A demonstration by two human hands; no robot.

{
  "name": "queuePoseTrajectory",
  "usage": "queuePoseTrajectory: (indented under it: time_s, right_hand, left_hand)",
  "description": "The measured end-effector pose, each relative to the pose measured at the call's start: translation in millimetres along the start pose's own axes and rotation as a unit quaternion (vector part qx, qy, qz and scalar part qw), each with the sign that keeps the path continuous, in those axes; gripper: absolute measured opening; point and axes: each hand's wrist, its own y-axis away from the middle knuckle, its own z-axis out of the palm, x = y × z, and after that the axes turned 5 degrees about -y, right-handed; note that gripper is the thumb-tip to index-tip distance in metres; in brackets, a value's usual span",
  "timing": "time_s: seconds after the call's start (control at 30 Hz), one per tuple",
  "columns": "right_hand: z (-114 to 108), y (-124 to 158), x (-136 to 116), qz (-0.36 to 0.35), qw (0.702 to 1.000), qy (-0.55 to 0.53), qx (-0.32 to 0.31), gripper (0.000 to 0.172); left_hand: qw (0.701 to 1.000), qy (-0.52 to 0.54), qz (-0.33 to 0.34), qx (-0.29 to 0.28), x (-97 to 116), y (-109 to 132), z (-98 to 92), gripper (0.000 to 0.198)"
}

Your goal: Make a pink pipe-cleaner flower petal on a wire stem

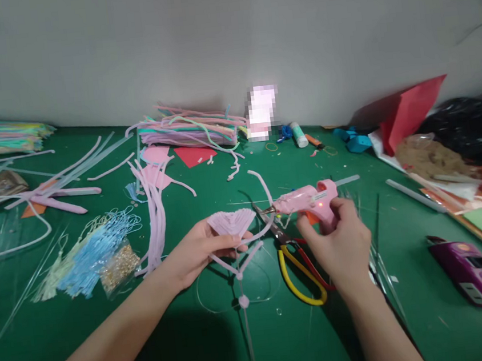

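My left hand (200,248) pinches a pale purple heart-shaped piece (232,223) made of pipe cleaners. A loose pipe cleaner end (263,187) curves up from its right side. Beneath it hangs a V-shaped pipe cleaner (239,273) on a clear stem, with a small purple bead-like piece (243,301) lower down. My right hand (337,239) is wrapped round the handle of a pink glue gun (301,199), whose small orange light shows. Its nozzle points left, close to the curved pipe cleaner. Scissors (300,272) with yellow and red handles lie below the glue gun.
Purple pipe cleaners (157,224), blue tassels (89,254) and a bag of gold beads (120,267) lie left. A pipe cleaner bundle (188,130) and a bright, pixelated phone-like shape (262,112) stand by the wall. A purple power strip (479,276) lies right.
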Motion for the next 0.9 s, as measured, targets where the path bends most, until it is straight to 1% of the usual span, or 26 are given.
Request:
queuePoseTrajectory:
  time_s: [0.1,0.2,0.57,0.9]
  right_hand:
    - [1,0,3,-0.042,0.999,0.016,0.004,0.031]
    - [1,-1,8,-0.064,0.998,0.013,-0.003,0.03]
    - [-1,-3,10,-0.055,0.998,-0.004,-0.034,0.023]
    - [-1,-3,10,-0.056,0.997,-0.013,-0.043,0.02]
  left_hand:
    - [1.0,-0.004,0.004,-0.006,0,0,0.5,0.026]
    - [1.0,-0.006,0.007,-0.008,-1,-1,-0.7,0.027]
    - [1.0,-0.004,0.002,-0.014,-2,-1,-1.9,0.029]
    - [1.0,0.003,0.003,-0.015,-3,-1,-0.8,0.027]
